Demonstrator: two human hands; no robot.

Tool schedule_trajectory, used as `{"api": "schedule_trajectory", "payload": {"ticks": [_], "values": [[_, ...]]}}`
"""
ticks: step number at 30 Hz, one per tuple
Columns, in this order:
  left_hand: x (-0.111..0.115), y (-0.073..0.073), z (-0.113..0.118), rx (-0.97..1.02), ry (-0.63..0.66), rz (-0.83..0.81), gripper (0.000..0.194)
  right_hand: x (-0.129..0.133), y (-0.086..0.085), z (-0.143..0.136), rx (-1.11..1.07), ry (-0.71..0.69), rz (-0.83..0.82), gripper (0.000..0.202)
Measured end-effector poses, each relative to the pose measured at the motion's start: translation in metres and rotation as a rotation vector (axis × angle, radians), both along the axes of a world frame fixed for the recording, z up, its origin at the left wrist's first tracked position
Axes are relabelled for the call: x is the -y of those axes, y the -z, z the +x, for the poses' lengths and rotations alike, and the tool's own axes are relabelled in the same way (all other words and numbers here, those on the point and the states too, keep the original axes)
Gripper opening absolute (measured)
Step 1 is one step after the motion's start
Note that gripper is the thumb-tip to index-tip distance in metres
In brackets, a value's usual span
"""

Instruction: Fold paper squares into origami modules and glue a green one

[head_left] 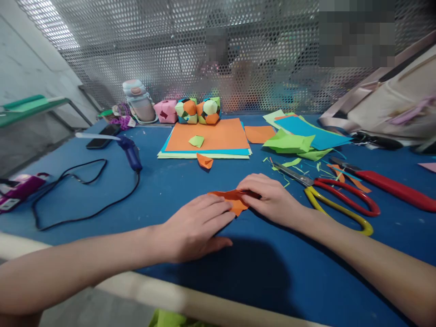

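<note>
A creased piece of orange paper [239,208] lies on the blue table between my two hands. My left hand [200,222] rests with its fingers laid flat over the paper's left side, the thumb stretched out apart from it. At the right side, my right hand [269,195] has its fingers curled and pinching the paper's edge; its fingertips are partly hidden. Just beyond the hands sits a small folded orange piece [205,161]. A green folded piece [196,141] rests on a stack of coloured sheets [218,131].
Scissors [309,182] and a red-handled tool [398,188] lie at right, near paper scraps [289,143]. Left are a corded glue gun [129,152], phone [102,137] and bottle [138,102]. Folded paper cubes [186,111] stand before a perforated metal panel [153,54].
</note>
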State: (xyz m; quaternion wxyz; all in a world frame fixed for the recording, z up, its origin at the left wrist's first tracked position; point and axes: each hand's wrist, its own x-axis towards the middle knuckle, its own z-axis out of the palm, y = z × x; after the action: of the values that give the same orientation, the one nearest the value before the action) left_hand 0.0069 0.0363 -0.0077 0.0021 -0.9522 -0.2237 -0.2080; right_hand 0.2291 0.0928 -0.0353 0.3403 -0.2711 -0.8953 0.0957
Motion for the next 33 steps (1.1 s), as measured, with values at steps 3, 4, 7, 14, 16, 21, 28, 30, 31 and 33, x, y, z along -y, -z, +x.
{"api": "schedule_trajectory", "payload": {"ticks": [3,4,7,14,16,21,28,30,31,33], "values": [[0.0001,0.0041,0.0013,-0.040,-0.004,-0.075,0.031,0.0004,0.0008,0.0012,0.018,-0.014,0.040,0.015],[-0.0005,0.0051,0.0012,-0.053,-0.008,-0.087,0.031,0.0006,0.0006,0.0019,0.036,-0.026,0.061,0.016],[-0.0017,0.0056,0.0006,-0.089,-0.013,-0.102,0.031,0.0016,-0.0012,0.0047,0.119,-0.057,0.171,0.020],[-0.0021,0.0032,0.0005,-0.128,-0.027,-0.157,0.031,0.0028,-0.0017,0.0083,0.216,-0.065,0.308,0.023],[-0.0021,0.0029,0.0004,-0.148,-0.044,-0.180,0.033,0.0029,-0.0010,0.0085,0.220,-0.069,0.333,0.023],[-0.0019,0.0021,0.0001,-0.157,-0.055,-0.210,0.036,0.0037,-0.0015,0.0087,0.235,-0.097,0.379,0.022],[-0.0017,0.0037,-0.0002,-0.151,-0.044,-0.224,0.037,0.0050,-0.0043,0.0080,0.280,-0.116,0.417,0.026],[-0.0018,0.0034,0.0000,-0.166,-0.051,-0.222,0.037,0.0054,-0.0052,0.0076,0.292,-0.122,0.425,0.028],[-0.0018,0.0030,0.0000,-0.173,-0.055,-0.219,0.037,0.0057,-0.0055,0.0074,0.300,-0.125,0.425,0.028],[-0.0018,0.0023,0.0000,-0.186,-0.064,-0.214,0.037,0.0062,-0.0062,0.0073,0.318,-0.132,0.417,0.029]]}}
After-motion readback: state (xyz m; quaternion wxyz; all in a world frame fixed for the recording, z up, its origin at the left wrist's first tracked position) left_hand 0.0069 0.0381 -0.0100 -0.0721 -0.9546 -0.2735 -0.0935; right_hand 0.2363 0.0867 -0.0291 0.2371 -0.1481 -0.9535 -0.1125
